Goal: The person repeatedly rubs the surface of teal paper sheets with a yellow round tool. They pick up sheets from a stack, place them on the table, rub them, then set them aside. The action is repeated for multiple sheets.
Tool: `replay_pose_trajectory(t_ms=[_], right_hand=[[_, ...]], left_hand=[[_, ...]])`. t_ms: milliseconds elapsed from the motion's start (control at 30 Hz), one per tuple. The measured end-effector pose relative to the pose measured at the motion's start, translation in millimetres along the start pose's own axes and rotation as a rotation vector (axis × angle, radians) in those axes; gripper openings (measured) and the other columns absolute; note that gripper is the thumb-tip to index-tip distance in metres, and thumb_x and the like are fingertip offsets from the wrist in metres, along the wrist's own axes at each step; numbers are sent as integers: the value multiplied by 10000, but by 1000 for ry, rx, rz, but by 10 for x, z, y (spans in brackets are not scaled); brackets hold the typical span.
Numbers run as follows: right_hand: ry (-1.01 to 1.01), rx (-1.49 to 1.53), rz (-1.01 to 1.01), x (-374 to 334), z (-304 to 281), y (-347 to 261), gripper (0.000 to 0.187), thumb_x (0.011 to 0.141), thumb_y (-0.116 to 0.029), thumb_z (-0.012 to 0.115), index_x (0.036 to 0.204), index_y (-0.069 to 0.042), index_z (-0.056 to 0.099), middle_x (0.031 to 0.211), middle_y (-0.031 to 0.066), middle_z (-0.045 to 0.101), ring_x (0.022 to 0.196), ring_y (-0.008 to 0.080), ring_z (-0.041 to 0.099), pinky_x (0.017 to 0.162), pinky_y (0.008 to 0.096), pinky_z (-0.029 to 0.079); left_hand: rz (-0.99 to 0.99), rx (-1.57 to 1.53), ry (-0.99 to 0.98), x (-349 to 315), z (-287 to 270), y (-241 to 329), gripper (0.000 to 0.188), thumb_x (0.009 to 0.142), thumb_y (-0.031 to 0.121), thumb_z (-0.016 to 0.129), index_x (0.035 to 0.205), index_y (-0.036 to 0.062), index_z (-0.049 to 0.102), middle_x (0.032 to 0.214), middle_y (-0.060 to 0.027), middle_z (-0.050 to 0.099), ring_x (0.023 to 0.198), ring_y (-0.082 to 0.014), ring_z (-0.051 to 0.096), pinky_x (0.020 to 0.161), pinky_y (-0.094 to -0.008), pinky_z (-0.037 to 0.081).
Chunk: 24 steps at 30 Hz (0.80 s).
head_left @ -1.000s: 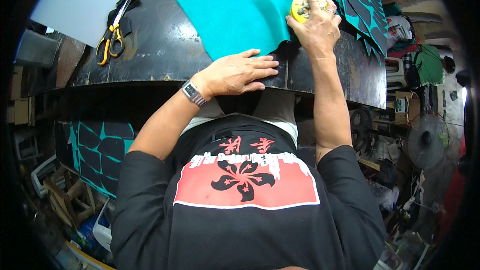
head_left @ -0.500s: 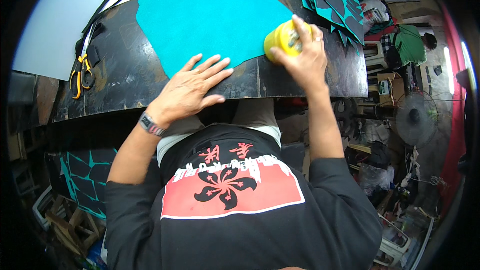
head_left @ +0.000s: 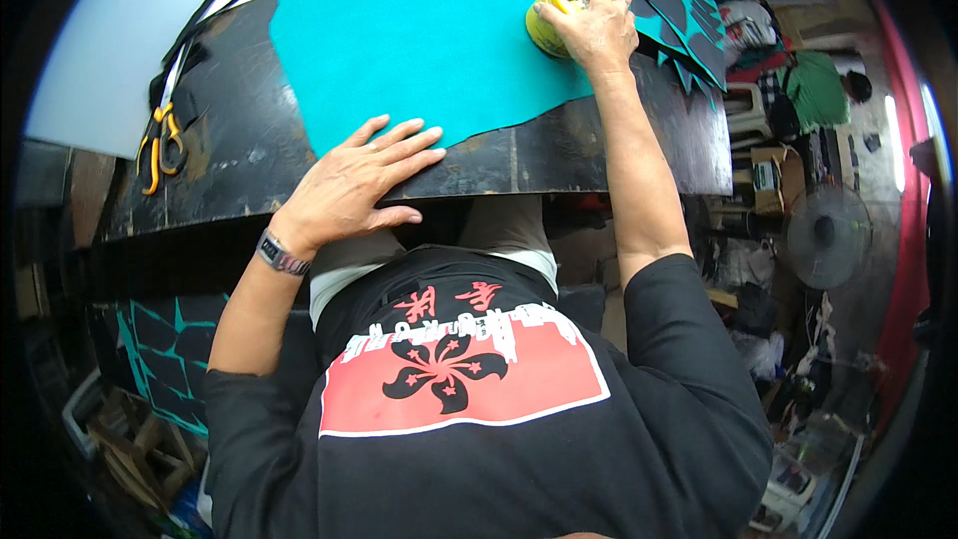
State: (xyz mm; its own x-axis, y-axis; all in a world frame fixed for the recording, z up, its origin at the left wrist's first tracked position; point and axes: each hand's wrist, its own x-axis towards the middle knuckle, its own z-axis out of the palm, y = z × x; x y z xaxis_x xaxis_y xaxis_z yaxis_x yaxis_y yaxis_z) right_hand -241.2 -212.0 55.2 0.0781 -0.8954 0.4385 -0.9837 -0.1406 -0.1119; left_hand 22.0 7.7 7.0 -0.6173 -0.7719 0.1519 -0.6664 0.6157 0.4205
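A teal sheet point(head_left: 419, 40), felt or leather-like, lies flat on the dark worktable point(head_left: 239, 90). At its near edge my left hand point(head_left: 354, 180) rests palm down with the fingers spread, fingertips on the sheet's near left corner. My right hand point(head_left: 599, 25) is wrapped over the top of a yellow round tub point(head_left: 544, 28), which stands upright at the sheet's far right edge. Part of the tub's top is hidden under the fingers. Orange-handled scissors point(head_left: 160, 150) lie on the table left of the sheet.
A stack of black-and-teal patterned pieces point(head_left: 674, 5) sits at the table's far right. A black strap point(head_left: 215, 5) lies by the scissors, beside a pale panel point(head_left: 120, 30). On the right are a fan point(head_left: 828, 238) and a person in green point(head_left: 816, 90).
My right hand has moved the yellow tub away from me, from the sheet's near right corner to farther up its right edge. My left hand has slid slightly left and nearer.
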Motion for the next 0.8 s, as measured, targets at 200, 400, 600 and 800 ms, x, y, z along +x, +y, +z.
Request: replay_pose_trajectory(t_ms=[200, 400, 600, 800], right_hand=[[45, 419, -608, -862, -101, -1253, 838, 614, -406, 867, 1385, -246, 580, 1262, 235, 545, 1007, 396, 621, 790, 479, 592], [-11, 523, -651, -771, 48, -2302, 803, 604, -455, 863, 1348, -283, 615, 1272, 233, 575, 1035, 401, 636, 788, 464, 592], [2, 528, -564, -266, 277, -2612, 743, 599, -439, 877, 1259, -201, 633, 1200, 227, 593, 1024, 421, 609, 782, 481, 584], [111, 286, -377, -113, 331, -1174, 784, 624, -478, 865, 1321, -214, 623, 1212, 219, 591, 1043, 437, 616, 807, 498, 579]], left_hand=[[48, 11, 87, -48, 98, -34, 727, 883, 431, 700, 1492, 105, 471, 1539, -126, 473, 1441, -282, 417, 1222, -456, 281], [-3, -37, 30, -86, 142, -21, 764, 870, 464, 708, 1479, 65, 481, 1487, -142, 510, 1423, -311, 425, 1226, -477, 256], [-244, 149, 123, 28, 115, 67, 934, 808, 621, 700, 1500, 52, 437, 1558, -180, 413, 1490, -399, 285, 1234, -564, 176], [-273, 189, 110, 24, 154, 70, 991, 776, 664, 703, 1560, 148, 386, 1641, -132, 312, 1527, -371, 237, 1245, -546, 156]])
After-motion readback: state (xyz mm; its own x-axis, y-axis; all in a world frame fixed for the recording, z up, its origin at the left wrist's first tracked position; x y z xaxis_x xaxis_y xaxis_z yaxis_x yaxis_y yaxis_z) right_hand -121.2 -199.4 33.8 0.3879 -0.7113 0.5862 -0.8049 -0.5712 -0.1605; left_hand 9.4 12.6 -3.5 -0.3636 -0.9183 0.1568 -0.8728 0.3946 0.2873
